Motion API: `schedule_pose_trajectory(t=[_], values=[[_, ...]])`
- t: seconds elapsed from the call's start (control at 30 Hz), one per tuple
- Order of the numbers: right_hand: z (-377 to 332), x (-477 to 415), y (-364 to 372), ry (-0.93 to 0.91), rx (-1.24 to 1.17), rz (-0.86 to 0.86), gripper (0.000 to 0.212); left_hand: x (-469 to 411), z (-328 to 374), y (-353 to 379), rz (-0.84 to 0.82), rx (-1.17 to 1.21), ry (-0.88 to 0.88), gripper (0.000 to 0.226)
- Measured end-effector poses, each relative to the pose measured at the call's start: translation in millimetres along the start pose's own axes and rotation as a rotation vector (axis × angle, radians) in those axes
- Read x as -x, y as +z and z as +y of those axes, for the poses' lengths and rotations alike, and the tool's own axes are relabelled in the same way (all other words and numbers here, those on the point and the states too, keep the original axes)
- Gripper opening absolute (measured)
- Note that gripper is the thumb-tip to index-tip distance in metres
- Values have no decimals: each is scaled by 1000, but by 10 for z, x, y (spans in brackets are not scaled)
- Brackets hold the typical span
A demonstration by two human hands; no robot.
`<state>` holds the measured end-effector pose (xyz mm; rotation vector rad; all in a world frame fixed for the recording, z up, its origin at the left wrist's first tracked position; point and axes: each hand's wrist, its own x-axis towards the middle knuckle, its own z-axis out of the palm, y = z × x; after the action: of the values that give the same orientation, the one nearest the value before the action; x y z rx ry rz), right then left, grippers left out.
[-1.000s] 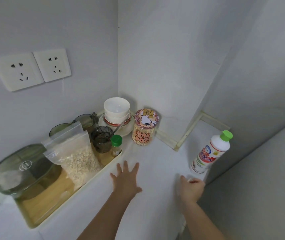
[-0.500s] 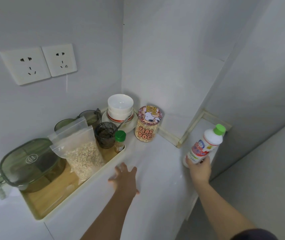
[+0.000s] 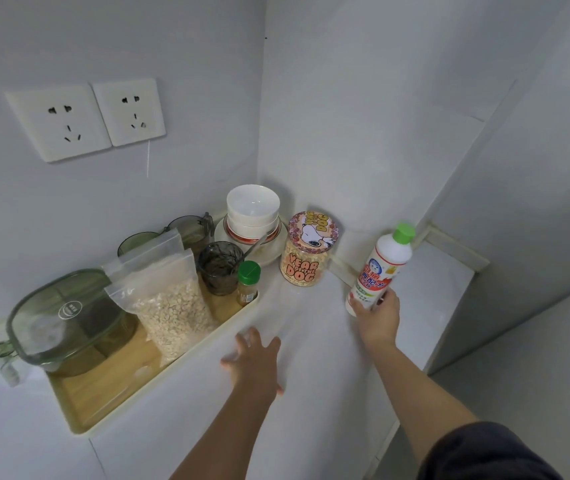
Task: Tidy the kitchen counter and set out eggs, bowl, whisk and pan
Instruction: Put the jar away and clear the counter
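Tilted bottle held low, close to the jar

The right hand [image 3: 377,317] grips the white bottle [image 3: 385,268] round its base, leaning, green cap up, near the printed jar [image 3: 307,251]. Held so low, it could tip over or knock the jar. The left hand [image 3: 255,358], fingers spread, is blurred, so whether it touches the tabletop [image 3: 311,341] I cannot tell. The stacked bowls [image 3: 252,206] sit on a plate [image 3: 278,242] in the corner.

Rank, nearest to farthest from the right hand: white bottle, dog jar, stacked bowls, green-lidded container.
1. White bottle, gripped in the right hand.
2. Dog jar, just left of it.
3. Stacked bowls, back in the corner.
4. Green-lidded container, far left in the tray.
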<state>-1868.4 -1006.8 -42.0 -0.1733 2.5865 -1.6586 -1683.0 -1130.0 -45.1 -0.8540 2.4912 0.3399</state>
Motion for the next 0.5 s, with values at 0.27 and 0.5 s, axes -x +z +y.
schedule_pose_trajectory(t=[0.27,0.5], values=[[230,390,128,101,-13,-36,63,111,-93,39,56,110,43,105],[-138,1545,220,49,-77,-500,42,1167,-710,203,365,596,-41,78]])
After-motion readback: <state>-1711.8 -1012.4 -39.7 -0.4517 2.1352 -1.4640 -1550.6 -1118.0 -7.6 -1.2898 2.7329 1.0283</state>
